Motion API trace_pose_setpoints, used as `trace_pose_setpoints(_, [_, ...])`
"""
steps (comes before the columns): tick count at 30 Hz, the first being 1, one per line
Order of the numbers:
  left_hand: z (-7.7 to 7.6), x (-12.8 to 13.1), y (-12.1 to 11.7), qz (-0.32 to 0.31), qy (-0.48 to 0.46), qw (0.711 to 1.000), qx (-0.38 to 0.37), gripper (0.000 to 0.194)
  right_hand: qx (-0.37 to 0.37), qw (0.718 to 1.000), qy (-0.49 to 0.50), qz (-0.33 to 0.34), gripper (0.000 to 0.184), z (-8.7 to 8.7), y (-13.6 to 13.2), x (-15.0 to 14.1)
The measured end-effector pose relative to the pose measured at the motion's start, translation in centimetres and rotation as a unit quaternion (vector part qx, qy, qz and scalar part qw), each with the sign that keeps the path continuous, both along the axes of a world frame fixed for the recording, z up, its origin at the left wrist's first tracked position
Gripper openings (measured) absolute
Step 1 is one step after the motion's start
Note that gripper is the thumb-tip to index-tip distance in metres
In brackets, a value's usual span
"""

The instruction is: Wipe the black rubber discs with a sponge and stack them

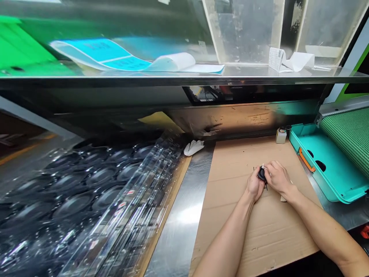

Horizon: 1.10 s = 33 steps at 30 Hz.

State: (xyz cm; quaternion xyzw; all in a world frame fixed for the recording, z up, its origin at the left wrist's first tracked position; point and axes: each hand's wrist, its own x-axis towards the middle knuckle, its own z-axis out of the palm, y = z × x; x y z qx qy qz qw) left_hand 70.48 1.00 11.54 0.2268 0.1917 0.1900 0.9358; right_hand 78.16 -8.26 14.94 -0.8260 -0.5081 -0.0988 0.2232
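Observation:
My left hand [255,184] is closed around a small round black part [261,174], held just above the cardboard sheet [230,215]. My right hand [278,177] meets it from the other side, its fingers pinched at the part's upper edge. Something small and white [263,166] shows at those fingertips, perhaps a bit of cloth or tissue; its kind is not clear. Under my right wrist a pale object [283,199] lies on the cardboard, mostly hidden.
A teal bin [334,169] with a few black round parts stands right, beside a green conveyor belt [348,127]. A small white bottle [281,135] is at the back. Clear plastic trays [129,207] with black round parts [72,204] fill the left. A metal shelf [245,80] spans above.

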Motion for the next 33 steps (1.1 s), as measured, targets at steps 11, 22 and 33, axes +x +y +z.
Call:
trace_pose_setpoints(11, [-0.4, -0.2, -0.1, -0.017, 0.014, 1.000, 0.018, 0.028, 0.035, 0.999, 0.036, -0.009, 0.024, -0.2, 0.0, 0.1])
trace_pose_setpoints(22, [-0.6, -0.3, 0.0, -0.014, 0.016, 0.999, 0.026, 0.030, 0.027, 0.998, 0.044, -0.041, 0.022, -0.6, -0.5, -0.2])
trace_pose_setpoints(33, [-0.2, -0.2, -0.1, 0.031, 0.002, 0.999, 0.011, 0.032, -0.006, 1.000, 0.015, -0.021, 0.024, 0.4, -0.2, -1.3])
